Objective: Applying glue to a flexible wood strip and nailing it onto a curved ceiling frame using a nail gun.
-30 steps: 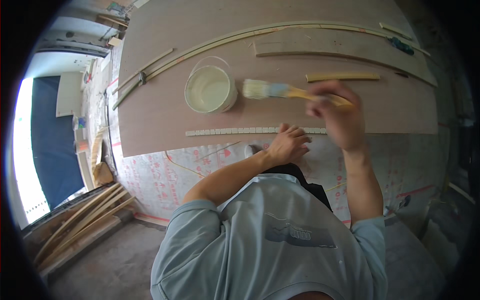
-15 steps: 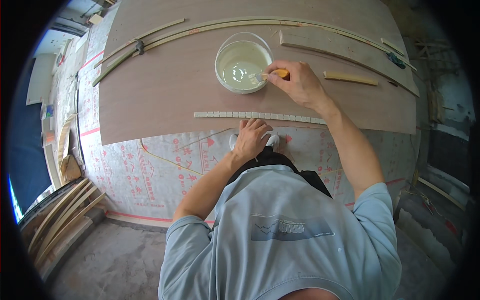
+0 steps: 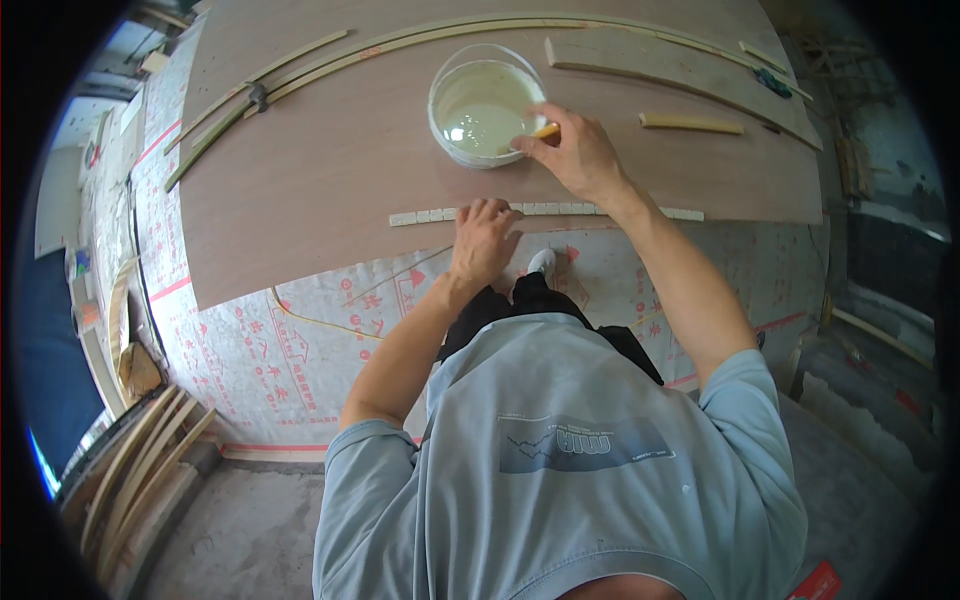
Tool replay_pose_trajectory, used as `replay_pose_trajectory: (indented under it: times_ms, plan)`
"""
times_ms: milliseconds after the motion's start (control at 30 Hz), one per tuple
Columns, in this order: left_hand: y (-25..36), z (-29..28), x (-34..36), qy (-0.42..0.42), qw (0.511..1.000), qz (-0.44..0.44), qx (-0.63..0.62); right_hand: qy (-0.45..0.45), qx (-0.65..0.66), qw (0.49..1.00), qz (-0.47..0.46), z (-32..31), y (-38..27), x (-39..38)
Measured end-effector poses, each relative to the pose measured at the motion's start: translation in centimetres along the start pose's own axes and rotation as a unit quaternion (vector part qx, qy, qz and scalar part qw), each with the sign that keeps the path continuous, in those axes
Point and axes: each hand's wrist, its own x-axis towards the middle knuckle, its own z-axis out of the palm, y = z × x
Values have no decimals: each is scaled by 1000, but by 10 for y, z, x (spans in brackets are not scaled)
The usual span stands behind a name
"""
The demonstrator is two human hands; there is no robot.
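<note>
A white bucket (image 3: pixel 436 128) of pale, glossy liquid stands on the brown board (image 3: pixel 310 180), its wire handle raised. At its right rim my right hand (image 3: pixel 588 160) is closed on a paintbrush (image 3: pixel 547 131); the yellow-orange handle shows, while the bristles are hidden by my fingers and the rim. A narrow pale strip (image 3: pixel 660 213), divided into several short segments, lies along the board's near edge. My left hand (image 3: pixel 484 238) rests with its fingertips over this strip, left of its middle, thumb apart from the fingers.
Long thin wood strips (image 3: pixel 420 40) curve across the far side, with a hammer (image 3: pixel 257 97) lying on them at left. A wide plank (image 3: pixel 650 75) and a short yellowish wood piece (image 3: pixel 690 124) lie at right. Printed sheeting (image 3: pixel 250 350) covers the floor; curved wooden pieces (image 3: pixel 130 470) stand lower left.
My right hand has turned and moved slightly up; the brush's bristles, seen before over the bucket, are now hidden. My left hand has shifted onto the segmented strip. The whole view has tilted slightly.
</note>
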Motion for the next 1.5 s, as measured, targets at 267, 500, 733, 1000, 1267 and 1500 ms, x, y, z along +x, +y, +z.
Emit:
replay_pose_trajectory:
  times_ms: [267, 500, 733, 1000, 1267, 1500]
  plan:
    - [-60, -72, -22, 43, 987, -107, 110, 266, 86, 936, 213, -48, 160, -116]
    - [-99, -98, -34, -98, 971, -121, 179, 401, 514, 502, 568, -33, 304, -221]
    - [-96, -91, -24, -123, 971, -117, 166, 487, 542, 440, 524, -40, 324, -193]
    - [-90, -100, -25, -124, 980, -59, 143, 477, 609, 387, 502, -35, 332, -181]
    - [-58, -120, -27, -137, 980, -142, -20, 409, 585, 404, 572, -19, 306, -170]
    - [5, -157, -5, -136, 985, -105, 13, 244, 635, 429, 594, 39, 227, -194]
